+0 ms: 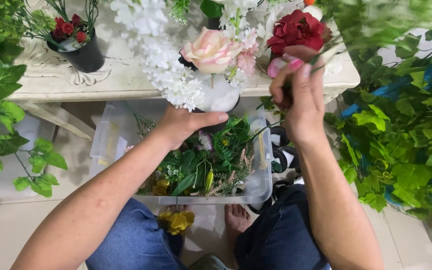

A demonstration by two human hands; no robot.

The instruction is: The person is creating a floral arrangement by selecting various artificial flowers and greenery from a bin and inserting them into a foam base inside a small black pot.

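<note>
- Left hand (183,125) wrapped around the bottom of a white pot (221,95), thumb stretched out across its front
- White pot held up just in front of the pale table (126,75) edge, right above a clear plastic box (256,187)
- Big pink and cream rose (211,50) poking up from the pot, with a long bunch of white flowers (163,65) hanging down beside it
- Right hand (298,92) up higher, fingers pinched tight on a thin green stem (326,56), pink nails showing
- Green stem blurry, leaning up to the right, close beside a dark red flower (297,29)
- Clear plastic box on the floor under both hands, full of green leaves and little loose flowers
- Yellow flowers (176,220) lying on the floor between the knees, near bare toes
- Small black pot (83,55) with red roses standing on the table, far to the left
- Leafy green plants (406,140) bunched up on the right side, more leaves on the left
- Black and white round things (283,152) just beside the box, too hidden to tell what
</note>
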